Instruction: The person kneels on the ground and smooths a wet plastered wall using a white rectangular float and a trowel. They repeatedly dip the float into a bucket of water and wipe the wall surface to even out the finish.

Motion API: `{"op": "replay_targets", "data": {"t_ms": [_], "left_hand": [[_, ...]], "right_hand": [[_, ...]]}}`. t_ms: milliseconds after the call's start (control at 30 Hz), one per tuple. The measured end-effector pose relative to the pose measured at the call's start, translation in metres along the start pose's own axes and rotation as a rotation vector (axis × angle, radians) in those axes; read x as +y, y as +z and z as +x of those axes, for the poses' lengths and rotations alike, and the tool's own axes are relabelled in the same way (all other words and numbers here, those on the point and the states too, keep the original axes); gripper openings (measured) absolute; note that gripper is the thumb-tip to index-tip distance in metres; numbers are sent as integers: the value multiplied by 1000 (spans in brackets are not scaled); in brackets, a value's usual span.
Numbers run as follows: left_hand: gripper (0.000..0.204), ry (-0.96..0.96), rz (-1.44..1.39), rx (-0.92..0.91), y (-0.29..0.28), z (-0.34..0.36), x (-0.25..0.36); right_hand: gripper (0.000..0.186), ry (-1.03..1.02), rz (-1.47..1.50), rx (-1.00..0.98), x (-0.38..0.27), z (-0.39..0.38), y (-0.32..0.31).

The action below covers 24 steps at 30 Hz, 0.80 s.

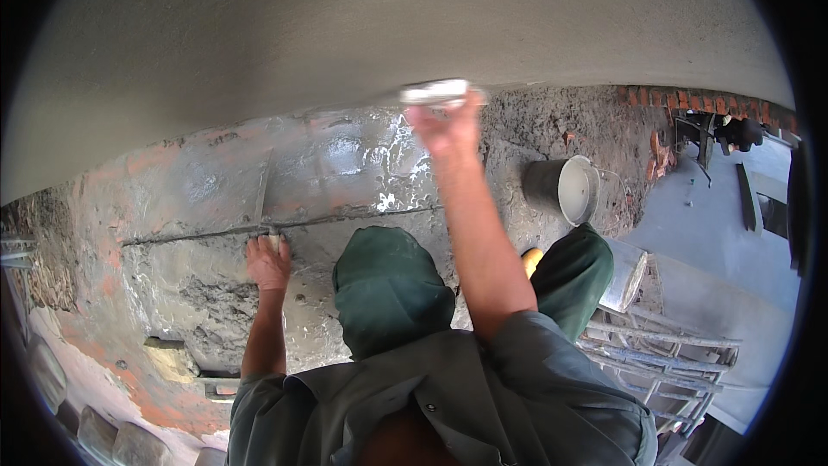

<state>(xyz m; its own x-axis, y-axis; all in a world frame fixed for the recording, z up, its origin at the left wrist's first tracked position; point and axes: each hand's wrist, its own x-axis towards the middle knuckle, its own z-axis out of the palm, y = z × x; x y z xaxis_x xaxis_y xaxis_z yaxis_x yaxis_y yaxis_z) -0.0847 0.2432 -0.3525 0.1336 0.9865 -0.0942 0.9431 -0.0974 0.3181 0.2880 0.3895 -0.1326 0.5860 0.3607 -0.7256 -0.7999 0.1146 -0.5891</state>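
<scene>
My right hand (444,125), blurred by motion, grips a shiny metal trowel (435,91) at the lower part of the smooth grey plastered wall (362,17). My left hand (266,261) is lower down at the left, on the cracked, mortar-smeared floor (172,276), its fingers around a small pale object (276,242) that I cannot make out clearly. My knee in green trousers (392,285) is bent between my arms.
A metal bucket (561,190) stands to the right. Beyond it are a strip of bare red brick (690,102), dark clutter (724,134) and a mortar-caked metal rack (655,354) at the lower right. Grey slab-like pieces (129,440) line the lower left edge.
</scene>
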Motion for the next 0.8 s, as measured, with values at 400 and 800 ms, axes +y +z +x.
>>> {"op": "replay_targets", "data": {"t_ms": [400,800], "left_hand": [[36,12,-64,13,-5,1,2],[34,-23,-35,-16,-2,0,2]], "right_hand": [[81,-336,-93,82,-61,15,-5],[58,216,164,37,68,62,-20]]}}
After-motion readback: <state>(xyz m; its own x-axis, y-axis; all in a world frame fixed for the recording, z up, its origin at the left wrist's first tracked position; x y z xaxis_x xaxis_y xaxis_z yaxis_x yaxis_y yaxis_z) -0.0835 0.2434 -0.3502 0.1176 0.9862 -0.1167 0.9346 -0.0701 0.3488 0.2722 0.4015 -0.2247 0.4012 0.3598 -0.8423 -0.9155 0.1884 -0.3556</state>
